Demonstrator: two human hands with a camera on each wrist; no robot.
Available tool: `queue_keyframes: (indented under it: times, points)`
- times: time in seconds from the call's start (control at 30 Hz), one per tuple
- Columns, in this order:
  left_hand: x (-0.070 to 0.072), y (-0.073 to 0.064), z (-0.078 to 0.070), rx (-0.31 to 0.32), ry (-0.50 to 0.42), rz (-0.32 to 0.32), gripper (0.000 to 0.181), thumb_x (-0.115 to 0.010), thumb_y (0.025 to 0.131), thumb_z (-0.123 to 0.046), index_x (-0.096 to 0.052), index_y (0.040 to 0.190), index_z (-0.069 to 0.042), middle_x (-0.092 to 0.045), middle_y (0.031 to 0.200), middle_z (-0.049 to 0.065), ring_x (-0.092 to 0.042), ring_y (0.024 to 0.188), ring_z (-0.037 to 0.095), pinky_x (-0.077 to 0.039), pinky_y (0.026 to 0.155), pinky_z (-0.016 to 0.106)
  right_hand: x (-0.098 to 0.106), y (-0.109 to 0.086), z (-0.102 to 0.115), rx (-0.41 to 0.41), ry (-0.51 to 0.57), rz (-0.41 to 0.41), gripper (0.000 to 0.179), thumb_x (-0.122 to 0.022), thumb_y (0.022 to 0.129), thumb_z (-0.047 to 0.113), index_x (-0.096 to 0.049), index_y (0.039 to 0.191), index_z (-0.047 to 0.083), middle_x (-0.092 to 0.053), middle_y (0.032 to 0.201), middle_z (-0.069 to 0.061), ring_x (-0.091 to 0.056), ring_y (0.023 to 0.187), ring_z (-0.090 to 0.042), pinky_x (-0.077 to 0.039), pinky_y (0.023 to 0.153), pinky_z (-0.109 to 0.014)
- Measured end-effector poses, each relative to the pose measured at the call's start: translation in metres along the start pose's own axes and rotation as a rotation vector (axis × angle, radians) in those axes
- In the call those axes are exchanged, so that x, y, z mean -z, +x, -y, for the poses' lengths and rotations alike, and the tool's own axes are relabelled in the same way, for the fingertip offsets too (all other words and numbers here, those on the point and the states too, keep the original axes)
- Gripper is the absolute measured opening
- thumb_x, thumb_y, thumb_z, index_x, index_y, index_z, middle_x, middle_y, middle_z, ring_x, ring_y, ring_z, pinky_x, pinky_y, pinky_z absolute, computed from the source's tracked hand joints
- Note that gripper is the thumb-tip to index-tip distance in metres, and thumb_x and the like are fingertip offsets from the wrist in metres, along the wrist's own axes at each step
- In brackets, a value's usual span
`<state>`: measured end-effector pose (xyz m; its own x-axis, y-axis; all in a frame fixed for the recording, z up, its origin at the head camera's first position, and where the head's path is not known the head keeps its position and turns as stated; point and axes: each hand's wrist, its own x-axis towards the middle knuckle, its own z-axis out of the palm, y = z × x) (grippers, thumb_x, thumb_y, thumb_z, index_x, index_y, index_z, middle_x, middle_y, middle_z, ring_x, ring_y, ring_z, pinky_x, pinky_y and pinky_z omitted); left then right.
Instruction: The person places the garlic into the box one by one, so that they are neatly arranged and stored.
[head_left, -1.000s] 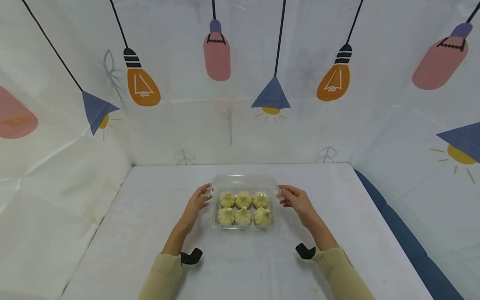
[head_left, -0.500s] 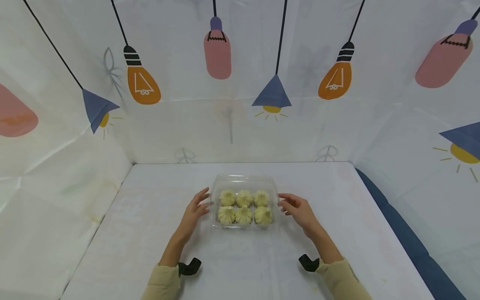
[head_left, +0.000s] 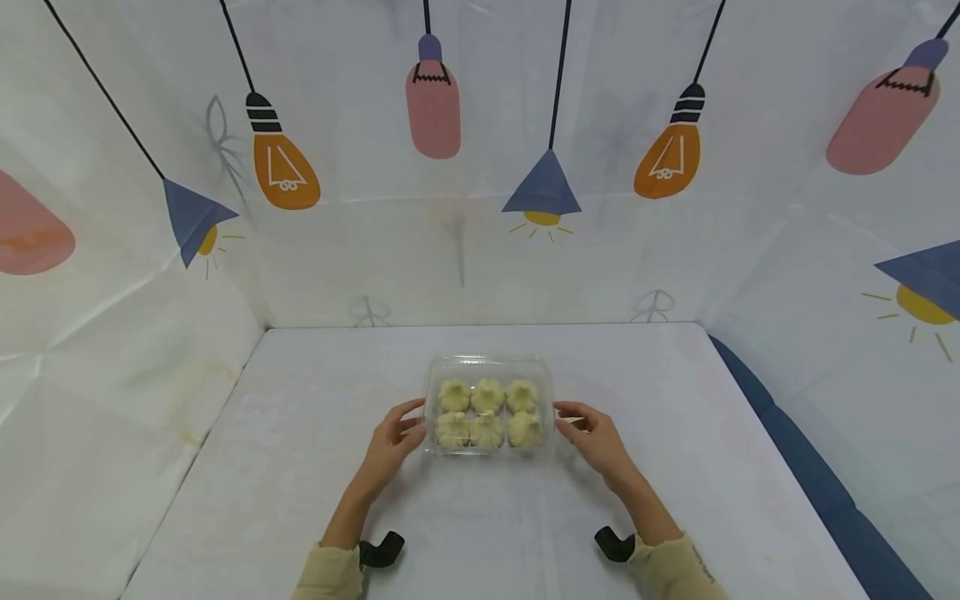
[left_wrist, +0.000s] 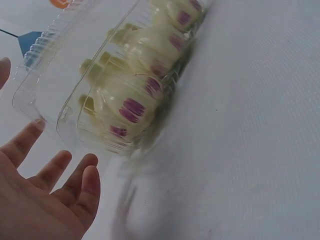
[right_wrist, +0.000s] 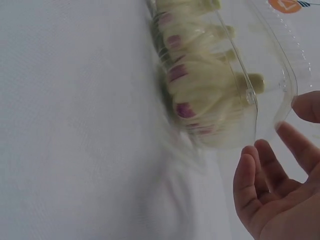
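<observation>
A clear plastic clamshell box [head_left: 489, 367] stands mid-table, its lid down over several pale garlic bulbs [head_left: 487, 396] in two rows. Purple patches show low on the bulbs in both wrist views. My left hand [head_left: 393, 442] is at the box's left side; in the left wrist view its fingers are spread, one fingertip [left_wrist: 38, 125] right at the lid's corner. On the opposite side is my right hand [head_left: 596, 437], with thumb [right_wrist: 306, 106] and index fingertip at the lid's rim and the other fingers loosely bent below it.
A white cloth covers the table [head_left: 480, 533]. Behind and at both sides hang white curtains [head_left: 480, 267] printed with lamps and bulbs. Something dark blue [head_left: 795, 450] lies along the right table edge. Black wrist mounts [head_left: 382, 550] extend inward from the sleeves.
The lid has come down towards me over the garlic. Both hands have moved nearer to me along the box's sides, and their hold on the lid's edges has loosened.
</observation>
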<state>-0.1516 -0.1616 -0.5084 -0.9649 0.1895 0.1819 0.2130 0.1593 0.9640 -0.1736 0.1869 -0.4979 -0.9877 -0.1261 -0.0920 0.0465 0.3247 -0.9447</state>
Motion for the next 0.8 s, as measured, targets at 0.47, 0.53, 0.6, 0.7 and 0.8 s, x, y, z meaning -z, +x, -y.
queue_keyframes:
  times: [0.47, 0.53, 0.6, 0.7, 0.8]
  points:
    - [-0.005, -0.005, 0.01, 0.012, 0.021, -0.015, 0.05, -0.062, 0.093, -0.002, -0.044, 0.139, 0.008, -0.049, 0.13, 0.033, -0.052, 0.113, 0.049, -0.047, 0.089, 0.044, -0.006, -0.007, -0.021, 0.016, 0.019, -0.04, 0.036, -0.068, 0.093, 0.016, -0.063, 0.127, 0.006, -0.063, 0.116, -0.012, -0.062, 0.092, -0.024, -0.052, 0.069, -0.041]
    - [-0.006, -0.005, 0.01, 0.023, 0.023, -0.018, 0.05, -0.063, 0.093, -0.003, -0.044, 0.139, 0.008, -0.051, 0.126, 0.033, -0.053, 0.111, 0.047, -0.046, 0.089, 0.046, -0.006, -0.011, -0.018, 0.011, 0.03, -0.036, 0.036, -0.067, 0.093, 0.014, -0.062, 0.127, 0.005, -0.063, 0.116, -0.014, -0.061, 0.093, -0.029, -0.052, 0.07, -0.041]
    - [-0.006, -0.006, 0.01, 0.036, 0.023, -0.02, 0.051, -0.064, 0.093, -0.005, -0.045, 0.139, 0.007, -0.052, 0.124, 0.032, -0.054, 0.11, 0.044, -0.046, 0.089, 0.045, -0.007, -0.015, -0.014, 0.005, 0.037, -0.033, 0.035, -0.066, 0.093, 0.012, -0.062, 0.127, 0.004, -0.063, 0.115, -0.014, -0.061, 0.094, -0.032, -0.052, 0.07, -0.041]
    - [-0.007, -0.007, 0.016, 0.026, 0.01, -0.026, 0.05, -0.064, 0.093, -0.005, -0.046, 0.138, 0.007, -0.054, 0.121, 0.03, -0.056, 0.107, 0.04, -0.048, 0.087, 0.038, -0.008, -0.017, -0.015, 0.005, 0.042, -0.035, 0.035, -0.065, 0.094, 0.011, -0.062, 0.128, 0.005, -0.064, 0.113, -0.013, -0.061, 0.093, -0.031, -0.052, 0.07, -0.041]
    - [-0.006, -0.007, 0.026, -0.008, -0.004, -0.035, 0.049, -0.064, 0.092, -0.002, -0.046, 0.137, 0.009, -0.055, 0.119, 0.03, -0.058, 0.104, 0.04, -0.049, 0.084, 0.031, -0.011, -0.016, -0.024, 0.007, 0.038, -0.051, 0.033, -0.066, 0.094, 0.013, -0.064, 0.126, 0.009, -0.064, 0.11, -0.01, -0.062, 0.09, -0.027, -0.052, 0.068, -0.039]
